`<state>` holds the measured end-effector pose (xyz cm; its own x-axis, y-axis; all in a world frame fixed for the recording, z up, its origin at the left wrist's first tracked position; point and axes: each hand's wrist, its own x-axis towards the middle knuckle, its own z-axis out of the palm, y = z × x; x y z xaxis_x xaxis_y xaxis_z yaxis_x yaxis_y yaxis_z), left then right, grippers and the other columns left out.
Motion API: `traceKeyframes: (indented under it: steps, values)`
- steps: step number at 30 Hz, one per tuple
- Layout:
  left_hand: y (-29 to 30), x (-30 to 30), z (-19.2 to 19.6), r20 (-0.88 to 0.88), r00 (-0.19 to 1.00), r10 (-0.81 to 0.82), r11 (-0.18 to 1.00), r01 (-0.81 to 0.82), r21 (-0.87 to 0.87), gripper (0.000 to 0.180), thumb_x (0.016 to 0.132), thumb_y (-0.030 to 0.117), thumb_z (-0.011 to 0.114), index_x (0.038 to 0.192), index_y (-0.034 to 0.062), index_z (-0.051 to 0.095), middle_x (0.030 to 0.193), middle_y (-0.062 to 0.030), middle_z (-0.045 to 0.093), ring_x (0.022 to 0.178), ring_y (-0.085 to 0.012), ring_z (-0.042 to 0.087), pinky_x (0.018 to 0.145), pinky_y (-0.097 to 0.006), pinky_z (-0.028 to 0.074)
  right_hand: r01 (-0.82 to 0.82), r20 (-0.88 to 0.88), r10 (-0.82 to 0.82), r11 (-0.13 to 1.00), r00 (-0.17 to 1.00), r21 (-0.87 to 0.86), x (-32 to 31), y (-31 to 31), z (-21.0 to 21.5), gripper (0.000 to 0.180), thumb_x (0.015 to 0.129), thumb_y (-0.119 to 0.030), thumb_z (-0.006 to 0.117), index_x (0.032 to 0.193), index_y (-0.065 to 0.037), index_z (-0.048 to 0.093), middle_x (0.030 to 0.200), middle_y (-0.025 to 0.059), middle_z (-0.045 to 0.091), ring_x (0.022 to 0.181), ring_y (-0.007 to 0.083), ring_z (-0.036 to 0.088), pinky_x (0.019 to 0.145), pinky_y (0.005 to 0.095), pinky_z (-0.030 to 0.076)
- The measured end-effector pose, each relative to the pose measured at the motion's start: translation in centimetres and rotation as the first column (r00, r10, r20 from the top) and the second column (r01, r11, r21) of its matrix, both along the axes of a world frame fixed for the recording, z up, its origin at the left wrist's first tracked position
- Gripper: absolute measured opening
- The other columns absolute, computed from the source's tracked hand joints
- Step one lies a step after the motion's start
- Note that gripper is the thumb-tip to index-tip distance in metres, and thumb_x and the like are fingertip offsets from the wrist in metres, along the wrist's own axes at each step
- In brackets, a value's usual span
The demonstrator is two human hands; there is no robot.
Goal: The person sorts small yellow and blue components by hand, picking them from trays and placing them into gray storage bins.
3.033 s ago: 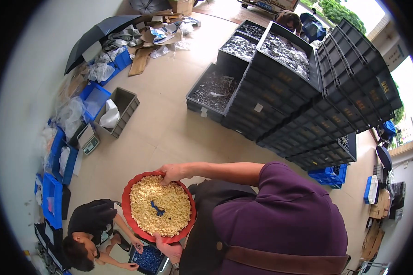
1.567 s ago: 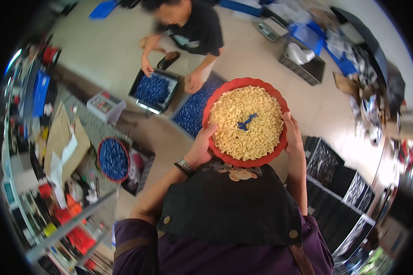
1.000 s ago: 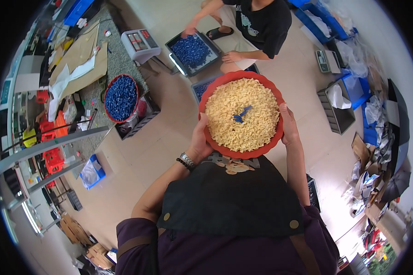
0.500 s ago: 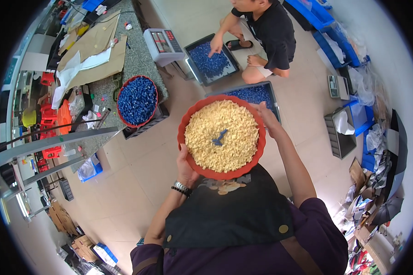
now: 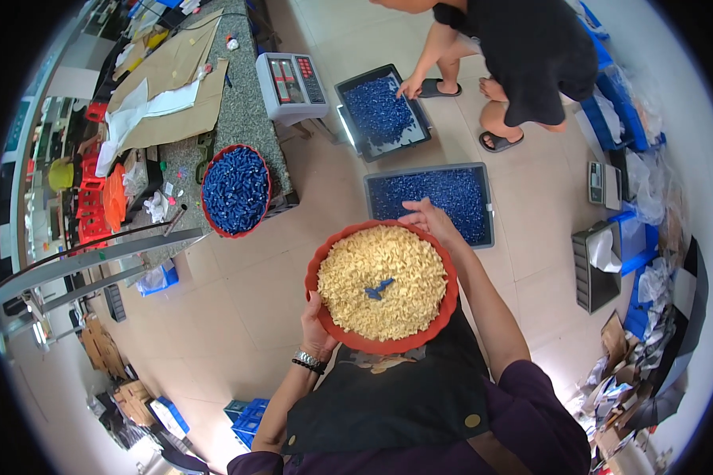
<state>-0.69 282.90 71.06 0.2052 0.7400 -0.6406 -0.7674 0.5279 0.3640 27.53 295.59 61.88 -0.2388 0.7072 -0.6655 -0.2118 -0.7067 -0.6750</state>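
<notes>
A red bowl with a scalloped rim (image 5: 384,345) is in front of my body, filled with pale yellow small pieces (image 5: 348,273). A few dark blue pieces (image 5: 377,290) lie on top near its middle. My left hand (image 5: 317,326) grips the bowl's left side, thumb at the rim. At the far right edge, my right hand (image 5: 429,220) has its fingers stretched out and apart, its wrist beside the rim. Just beyond it lies a grey tray (image 5: 489,233) of small blue pieces. Whether the right palm still supports the bowl is hidden.
A second tray (image 5: 364,150) of blue pieces lies farther off, where a co-worker's hand (image 5: 409,85) reaches in. On the left, a stone-topped counter (image 5: 249,119) bears a scale (image 5: 293,87) and a red bowl of blue pieces (image 5: 236,192). A dark crate (image 5: 598,269) stands right.
The bowl has moved lower in view. My right hand has loosened from the rim, fingers now extended. The co-worker has risen from a crouch to bending over, shifting right.
</notes>
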Motion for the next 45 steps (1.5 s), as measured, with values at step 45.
traceKeyframes:
  steps: [45]
  values:
    - [1.4,3.2,-9.7,-0.286,0.958,-0.022,0.982,-0.032,-0.184,0.077,0.082,0.048,0.064,0.141,0.0096,0.033,0.141,-0.0078,0.043,0.125,-0.0294,0.044,0.103,-0.045,0.038,0.577,0.050,-0.584,0.779,0.810,-0.243,7.7,16.2,-37.7,0.098,0.068,-0.045,0.082,0.135,0.006,0.032,0.135,0.0280,0.034,0.116,0.0428,0.045,0.091,0.0490,0.046]
